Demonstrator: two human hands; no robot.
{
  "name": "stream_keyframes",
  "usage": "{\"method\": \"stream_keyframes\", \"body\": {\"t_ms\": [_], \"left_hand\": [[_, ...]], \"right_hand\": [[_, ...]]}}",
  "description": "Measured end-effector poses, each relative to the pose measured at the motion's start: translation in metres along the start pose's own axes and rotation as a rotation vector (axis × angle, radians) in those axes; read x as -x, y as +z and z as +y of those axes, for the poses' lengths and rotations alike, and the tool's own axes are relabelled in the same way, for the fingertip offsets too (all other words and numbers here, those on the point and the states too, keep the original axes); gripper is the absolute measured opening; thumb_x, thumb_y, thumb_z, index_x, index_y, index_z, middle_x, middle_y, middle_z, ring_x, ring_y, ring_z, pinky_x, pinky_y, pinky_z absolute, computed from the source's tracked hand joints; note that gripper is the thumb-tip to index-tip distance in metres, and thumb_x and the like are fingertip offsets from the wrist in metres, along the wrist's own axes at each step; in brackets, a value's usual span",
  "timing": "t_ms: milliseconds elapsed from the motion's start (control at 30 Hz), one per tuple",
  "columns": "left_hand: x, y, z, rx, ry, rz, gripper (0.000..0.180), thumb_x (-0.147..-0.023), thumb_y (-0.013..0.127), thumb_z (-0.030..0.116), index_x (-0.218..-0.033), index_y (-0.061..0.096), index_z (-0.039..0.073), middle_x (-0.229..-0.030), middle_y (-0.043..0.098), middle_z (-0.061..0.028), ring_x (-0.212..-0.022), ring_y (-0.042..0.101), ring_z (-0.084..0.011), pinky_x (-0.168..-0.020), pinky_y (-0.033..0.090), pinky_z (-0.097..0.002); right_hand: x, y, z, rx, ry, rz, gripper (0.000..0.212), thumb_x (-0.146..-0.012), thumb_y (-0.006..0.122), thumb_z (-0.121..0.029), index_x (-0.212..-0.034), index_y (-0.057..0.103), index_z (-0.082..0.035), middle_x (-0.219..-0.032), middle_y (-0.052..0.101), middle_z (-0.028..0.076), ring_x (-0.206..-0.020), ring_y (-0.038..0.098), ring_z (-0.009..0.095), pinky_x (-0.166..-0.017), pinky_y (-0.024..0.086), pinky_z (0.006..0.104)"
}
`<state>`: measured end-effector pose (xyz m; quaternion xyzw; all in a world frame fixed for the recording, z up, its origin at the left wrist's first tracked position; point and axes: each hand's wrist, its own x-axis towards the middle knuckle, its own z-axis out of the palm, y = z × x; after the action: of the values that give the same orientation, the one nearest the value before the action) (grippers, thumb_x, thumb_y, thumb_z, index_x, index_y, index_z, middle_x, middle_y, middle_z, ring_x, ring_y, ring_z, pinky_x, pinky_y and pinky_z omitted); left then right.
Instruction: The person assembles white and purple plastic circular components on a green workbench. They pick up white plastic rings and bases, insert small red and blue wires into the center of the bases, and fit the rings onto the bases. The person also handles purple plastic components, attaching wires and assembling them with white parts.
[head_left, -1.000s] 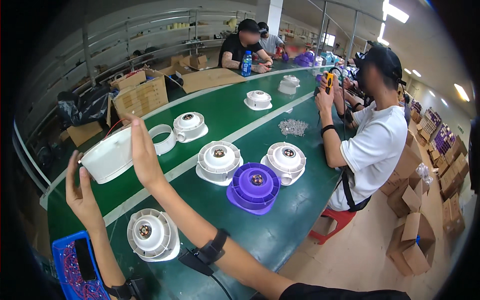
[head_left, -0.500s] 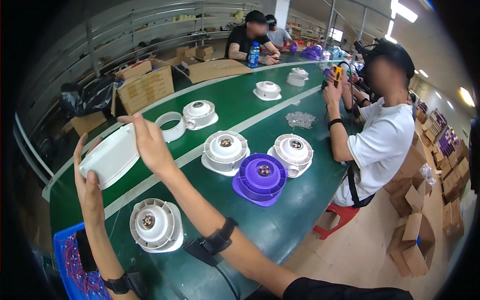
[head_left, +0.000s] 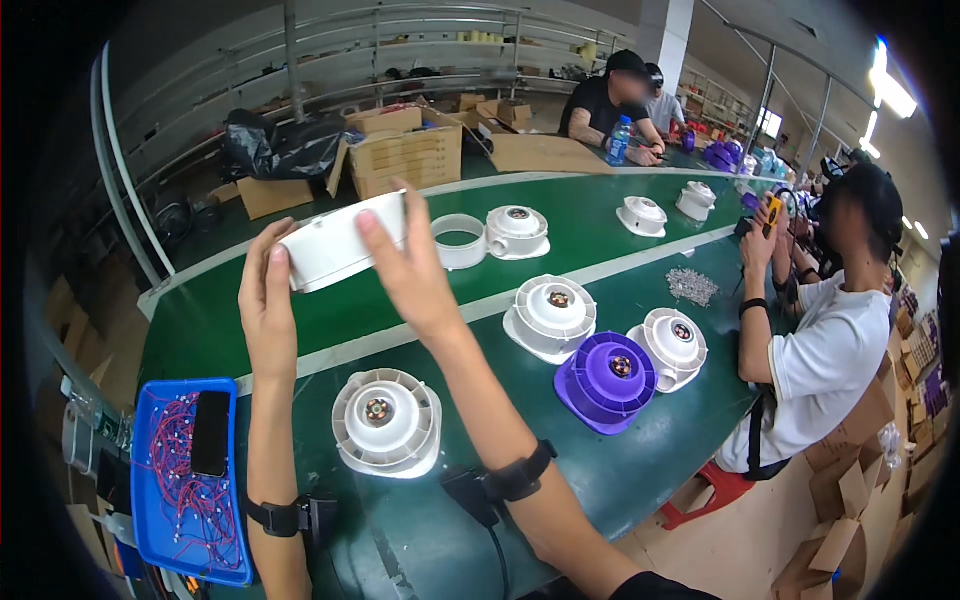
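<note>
Raised over the green belt, a white round plastic part [head_left: 335, 243] is gripped between my two hands and seen nearly edge-on. My left hand [head_left: 268, 295] closes on its left end, thumb on the near wall. The right end is in my right hand [head_left: 408, 270], its thumb also pressed on the near wall. Below my hands sits a white fan housing [head_left: 387, 422] with a copper-coloured motor at its centre. A purple fan housing [head_left: 606, 382] stands to the right, beside two more white housings [head_left: 552, 315]. On the belt, a white ring [head_left: 458, 243] lies beside another white housing [head_left: 517, 232].
A blue tray [head_left: 240, 480] at lower left holds red wires [head_left: 175, 470] and a black phone [head_left: 210, 433]. Small clear pieces [head_left: 692, 286] lie heaped at right. A person in white [head_left: 820, 340] sits at right; cardboard boxes [head_left: 405, 160] stand behind the belt.
The view has swung left, so the table things appear further right and the blue tray shows fully. My hands have tilted the white part; both still hold it.
</note>
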<state>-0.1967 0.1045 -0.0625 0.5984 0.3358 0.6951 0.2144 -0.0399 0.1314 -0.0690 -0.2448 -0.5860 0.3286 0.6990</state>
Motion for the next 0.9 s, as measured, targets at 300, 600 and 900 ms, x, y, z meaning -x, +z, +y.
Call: {"method": "stream_keyframes", "body": {"t_ms": [300, 600, 900], "left_hand": [[0.004, -0.002, -0.002, -0.092, -0.025, -0.099, 0.033, -0.1, 0.057, 0.015, -0.13, 0.059, 0.0, -0.121, 0.064, -0.0082, -0.106, 0.06, -0.0147, -0.086, 0.05, -0.0266], [0.014, 0.009, 0.013, -0.252, 0.11, -0.198, 0.06, -0.081, 0.07, 0.003, -0.138, 0.052, 0.006, -0.131, 0.06, -0.0106, -0.118, 0.059, -0.0217, -0.09, 0.052, -0.0324], [-0.001, -0.028, -0.005, -0.168, -0.031, -0.147, 0.055, -0.093, 0.068, 0.014, -0.143, 0.047, 0.0, -0.12, 0.066, -0.0154, -0.106, 0.064, -0.018, -0.083, 0.053, -0.027]], "right_hand": [[-0.003, -0.022, -0.007, -0.172, 0.308, 0.011, 0.057, -0.104, 0.035, -0.055, -0.13, 0.046, -0.006, -0.119, 0.06, 0.013, -0.106, 0.065, 0.021, -0.082, 0.056, 0.0362], [-0.001, -0.019, 0.001, -0.197, 0.298, 0.095, 0.053, -0.105, 0.027, -0.052, -0.127, 0.049, -0.008, -0.116, 0.061, 0.011, -0.1, 0.065, 0.02, -0.069, 0.058, 0.036], [0.0, -0.014, -0.003, -0.047, 0.254, 0.139, 0.054, -0.105, 0.031, -0.045, -0.136, 0.049, -0.005, -0.102, 0.062, 0.011, -0.064, 0.058, 0.012, -0.045, 0.044, 0.024]]}}
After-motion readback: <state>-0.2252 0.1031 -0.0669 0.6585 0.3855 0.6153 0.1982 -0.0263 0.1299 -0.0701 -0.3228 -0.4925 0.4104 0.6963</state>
